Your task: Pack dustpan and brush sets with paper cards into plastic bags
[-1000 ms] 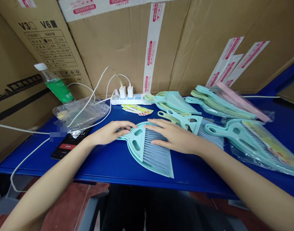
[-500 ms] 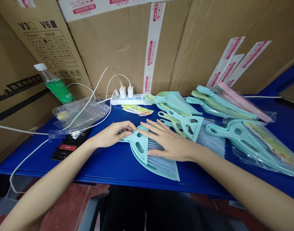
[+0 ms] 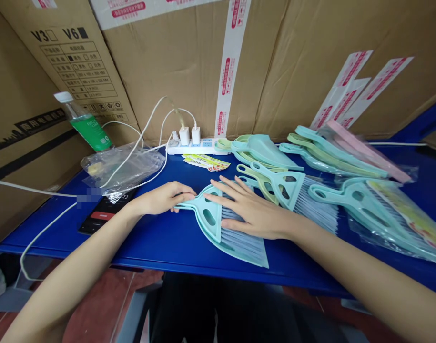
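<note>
A teal hand brush (image 3: 235, 238) with grey bristles lies nested on a matching dustpan (image 3: 218, 247) near the table's front edge. My left hand (image 3: 164, 197) is closed round the handles at their left end, thumb on top and fingertips below. My right hand (image 3: 244, 209) rests flat across the brush head and bristles, fingers spread. Just behind my right hand lie another teal brush (image 3: 287, 190) and a green handle (image 3: 264, 186), partly overlapping. The ends of the handles are hidden inside my left hand.
More dustpans (image 3: 264, 151) lie at the back, and wrapped sets (image 3: 368, 205) lie on the right. At left are a phone (image 3: 96, 216), white cables, clear plastic bags (image 3: 128, 164) and a bottle (image 3: 91, 131). A power strip (image 3: 207, 146) stands against the cardboard, with coloured packets (image 3: 207, 162) before it.
My left hand has shifted from the top of the brush's neck to a wrap round the handles. My right hand stays spread over the bristles. The view has shifted slightly.
</note>
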Available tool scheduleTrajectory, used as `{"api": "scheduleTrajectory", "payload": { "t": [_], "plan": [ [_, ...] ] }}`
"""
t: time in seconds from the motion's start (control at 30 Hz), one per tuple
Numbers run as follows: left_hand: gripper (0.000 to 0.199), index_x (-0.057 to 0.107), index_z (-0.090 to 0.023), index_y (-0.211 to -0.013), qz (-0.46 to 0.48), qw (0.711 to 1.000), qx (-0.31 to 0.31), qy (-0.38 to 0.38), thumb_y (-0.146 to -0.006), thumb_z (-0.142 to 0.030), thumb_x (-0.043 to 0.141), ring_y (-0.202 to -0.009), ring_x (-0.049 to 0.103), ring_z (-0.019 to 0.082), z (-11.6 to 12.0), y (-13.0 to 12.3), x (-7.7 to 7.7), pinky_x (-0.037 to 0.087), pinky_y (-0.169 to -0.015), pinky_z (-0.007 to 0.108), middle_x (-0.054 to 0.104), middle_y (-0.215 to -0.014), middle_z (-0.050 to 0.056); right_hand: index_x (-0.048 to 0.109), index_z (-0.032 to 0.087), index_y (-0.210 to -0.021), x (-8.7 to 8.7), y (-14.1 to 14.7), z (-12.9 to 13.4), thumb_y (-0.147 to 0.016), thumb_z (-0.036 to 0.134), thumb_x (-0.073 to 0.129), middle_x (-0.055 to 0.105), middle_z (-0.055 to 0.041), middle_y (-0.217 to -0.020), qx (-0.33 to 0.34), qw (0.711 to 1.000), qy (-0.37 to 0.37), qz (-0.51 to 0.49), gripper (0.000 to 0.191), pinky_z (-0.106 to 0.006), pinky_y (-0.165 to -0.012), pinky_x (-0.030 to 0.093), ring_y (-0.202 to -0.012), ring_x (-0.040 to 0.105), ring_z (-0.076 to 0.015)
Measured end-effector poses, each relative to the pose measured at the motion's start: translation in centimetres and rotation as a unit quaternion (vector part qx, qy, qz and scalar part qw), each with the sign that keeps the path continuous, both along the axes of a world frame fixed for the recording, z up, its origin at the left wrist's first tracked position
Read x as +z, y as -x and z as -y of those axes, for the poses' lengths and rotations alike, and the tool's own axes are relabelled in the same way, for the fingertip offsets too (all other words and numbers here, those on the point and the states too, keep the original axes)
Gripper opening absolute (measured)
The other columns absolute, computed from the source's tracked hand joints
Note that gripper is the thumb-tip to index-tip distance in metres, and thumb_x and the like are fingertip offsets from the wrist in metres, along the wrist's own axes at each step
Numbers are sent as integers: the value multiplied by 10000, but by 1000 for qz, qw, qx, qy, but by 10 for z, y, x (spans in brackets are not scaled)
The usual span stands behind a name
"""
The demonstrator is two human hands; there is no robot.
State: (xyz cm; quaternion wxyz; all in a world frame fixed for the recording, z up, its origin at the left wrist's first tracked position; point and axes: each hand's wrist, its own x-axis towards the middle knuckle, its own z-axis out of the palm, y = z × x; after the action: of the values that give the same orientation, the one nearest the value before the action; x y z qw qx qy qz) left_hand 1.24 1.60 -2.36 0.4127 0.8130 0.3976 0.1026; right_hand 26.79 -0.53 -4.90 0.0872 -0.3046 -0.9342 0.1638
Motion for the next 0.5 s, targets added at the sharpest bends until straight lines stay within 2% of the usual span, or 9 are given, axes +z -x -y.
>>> {"api": "scheduleTrajectory", "payload": {
  "t": [0.23, 0.5],
  "plan": [
    [364, 648, -106, -909, -3, 1000, -6, -8, -901, -413, 452, -537, 485, 88, 1, 0, 2, 434, -484, 199, 563, -690, -4, 316, 320, -1505, 5, 1, 1, -974, 566, 334, 103, -82, -1630, -1, 999, 16, 33, 585, -656, -1138, 24, -1457, -63, -341],
    [372, 662, -114, -940, -24, 999, -13, -45, -915, -399, 425, -598, 538, 106, 1, 1, 1, 466, -556, 216, 637, -792, 31, 302, 299, -1512, 8, 3, 2, -983, 542, 332, 85, -100, -1630, -4, 999, 23, 48, 583, -661, -1133, 13, -1454, -87, -340]
  ]
}}
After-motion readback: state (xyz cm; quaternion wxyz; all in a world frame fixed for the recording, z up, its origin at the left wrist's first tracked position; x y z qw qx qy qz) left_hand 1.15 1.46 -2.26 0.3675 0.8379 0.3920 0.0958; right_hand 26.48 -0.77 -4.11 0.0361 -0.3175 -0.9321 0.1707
